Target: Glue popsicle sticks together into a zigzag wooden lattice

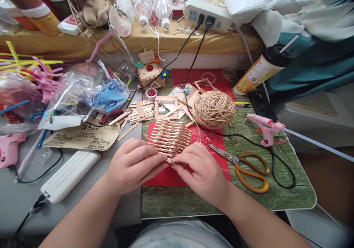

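Note:
A lattice-like structure of stacked craft sticks (171, 137) stands on a red sheet (160, 176) in front of me. My left hand (135, 166) is closed, thumb and fingers pinching its near corner. At that same corner my right hand (203, 172) is closed too, its fingertips almost touching the left ones. A strand of twine runs from the large twine ball (214, 109) down behind my right hand, and a small pale bit shows at its fingertips. Scissors with orange handles (253, 170) lie to the right of that hand.
A pink glue gun (265, 128) with a long glue stick rests at right, its black cord looping near the scissors. Loose craft sticks (138, 111) and a small stick frame (166, 107) lie behind. A lidded cup (262, 71) leans back right; a white power strip (70, 176) lies left.

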`<state>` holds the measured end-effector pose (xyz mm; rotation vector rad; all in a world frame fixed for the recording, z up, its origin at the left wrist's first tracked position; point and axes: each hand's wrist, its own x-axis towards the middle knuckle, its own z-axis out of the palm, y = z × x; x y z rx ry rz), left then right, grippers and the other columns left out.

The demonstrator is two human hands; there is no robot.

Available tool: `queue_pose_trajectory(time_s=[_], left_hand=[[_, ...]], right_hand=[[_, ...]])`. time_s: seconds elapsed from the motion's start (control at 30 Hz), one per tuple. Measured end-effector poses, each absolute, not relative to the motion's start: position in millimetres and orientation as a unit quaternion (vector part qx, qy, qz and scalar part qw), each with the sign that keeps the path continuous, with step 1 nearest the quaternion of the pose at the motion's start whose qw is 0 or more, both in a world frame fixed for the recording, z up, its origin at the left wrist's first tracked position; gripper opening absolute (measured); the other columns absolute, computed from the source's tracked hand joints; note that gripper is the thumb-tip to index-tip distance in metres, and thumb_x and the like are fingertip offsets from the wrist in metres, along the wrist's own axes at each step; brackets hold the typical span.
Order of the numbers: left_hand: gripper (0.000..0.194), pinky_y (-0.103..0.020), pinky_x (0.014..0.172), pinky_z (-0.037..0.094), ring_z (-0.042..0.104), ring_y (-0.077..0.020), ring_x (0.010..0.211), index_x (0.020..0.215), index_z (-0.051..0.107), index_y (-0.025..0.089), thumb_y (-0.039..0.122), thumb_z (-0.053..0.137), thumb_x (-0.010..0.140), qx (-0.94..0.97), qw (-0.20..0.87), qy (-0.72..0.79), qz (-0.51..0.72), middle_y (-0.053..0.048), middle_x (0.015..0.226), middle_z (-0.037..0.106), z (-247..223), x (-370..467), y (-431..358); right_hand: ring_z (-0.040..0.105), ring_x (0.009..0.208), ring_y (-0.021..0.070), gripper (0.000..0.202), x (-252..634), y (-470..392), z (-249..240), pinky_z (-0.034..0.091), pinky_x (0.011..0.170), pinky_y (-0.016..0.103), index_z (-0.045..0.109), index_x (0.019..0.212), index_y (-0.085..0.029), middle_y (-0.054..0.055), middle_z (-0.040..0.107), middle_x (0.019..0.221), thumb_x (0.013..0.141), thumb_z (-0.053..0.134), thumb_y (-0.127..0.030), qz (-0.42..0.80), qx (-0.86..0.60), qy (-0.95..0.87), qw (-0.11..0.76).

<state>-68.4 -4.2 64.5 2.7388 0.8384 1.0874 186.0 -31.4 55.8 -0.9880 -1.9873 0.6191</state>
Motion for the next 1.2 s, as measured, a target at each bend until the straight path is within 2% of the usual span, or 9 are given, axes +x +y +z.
queue_pose_trajectory(time_s=[0.1,0.23,0.3,0.47,0.67,0.83,1.0,1.2], left_hand=[[0.03,-0.034,0.078,0.056,0.068,-0.0182,0.088,0.113,0.074,0.017,0.015,0.089,0.088,0.889,0.058,0.287,0.353,-0.006,0.099,0.079,66,-70,-3],[0.029,-0.034,0.078,0.056,0.068,-0.0182,0.088,0.114,0.074,0.018,0.015,0.088,0.089,0.89,0.074,0.29,0.344,-0.005,0.099,0.079,67,-71,-3],[0.028,-0.034,0.08,0.057,0.069,-0.0185,0.089,0.113,0.073,0.019,0.015,0.088,0.089,0.888,0.075,0.294,0.345,-0.005,0.099,0.079,67,-71,-3],[0.024,-0.04,0.095,0.06,0.07,-0.0227,0.105,0.108,0.074,0.023,0.022,0.089,0.089,0.876,0.053,0.318,0.358,-0.005,0.108,0.079,63,-72,-1],[0.023,-0.04,0.101,0.06,0.07,-0.0232,0.113,0.106,0.073,0.024,0.027,0.09,0.09,0.873,0.072,0.319,0.361,-0.005,0.112,0.08,62,-73,2],[0.017,-0.039,0.105,0.057,0.068,-0.0234,0.117,0.107,0.073,0.022,0.027,0.084,0.095,0.879,0.097,0.305,0.354,-0.007,0.115,0.08,64,-71,2],[0.017,-0.04,0.109,0.054,0.065,-0.0243,0.121,0.107,0.072,0.022,0.028,0.084,0.096,0.882,0.106,0.298,0.349,-0.007,0.117,0.079,65,-70,2],[0.017,-0.042,0.113,0.052,0.064,-0.0258,0.129,0.109,0.072,0.023,0.027,0.083,0.096,0.892,0.132,0.281,0.329,-0.007,0.122,0.079,65,-71,-1]], right_hand=[[0.067,0.087,0.0206,0.015,183,-30,53,0.057,0.079,0.038,0.073,0.111,-0.024,0.004,0.075,0.094,0.1,0.075,-0.014,0.244,-0.39,-0.778,0.428],[0.067,0.085,0.0195,0.035,184,-31,46,0.059,0.08,0.038,0.071,0.129,-0.028,0.003,0.075,0.097,0.099,0.074,-0.011,0.212,-0.378,-0.777,0.457],[0.067,0.085,0.019,0.035,184,-31,44,0.059,0.079,0.038,0.072,0.131,-0.029,0.003,0.074,0.096,0.101,0.074,-0.011,0.223,-0.359,-0.783,0.456],[0.068,0.086,0.0184,0.025,181,-27,45,0.059,0.079,0.036,0.076,0.12,-0.024,0.004,0.076,0.096,0.1,0.077,-0.01,0.272,-0.357,-0.76,0.471],[0.066,0.084,0.0184,0.02,181,-26,43,0.057,0.078,0.035,0.076,0.113,-0.022,0.004,0.076,0.094,0.097,0.08,-0.01,0.28,-0.35,-0.758,0.474],[0.067,0.087,0.0205,0.023,185,-28,50,0.057,0.082,0.037,0.076,0.114,-0.021,0.005,0.077,0.098,0.095,0.087,-0.025,0.31,-0.352,-0.752,0.463],[0.07,0.087,0.0175,0.009,187,-26,67,0.056,0.082,0.032,0.077,0.105,-0.02,0.004,0.077,0.094,0.1,0.075,-0.013,0.377,-0.369,-0.73,0.435],[0.068,0.087,0.0159,0.013,187,-27,70,0.053,0.086,0.032,0.074,0.095,-0.022,0.001,0.075,0.09,0.103,0.07,-0.012,0.428,-0.379,-0.727,0.38]])
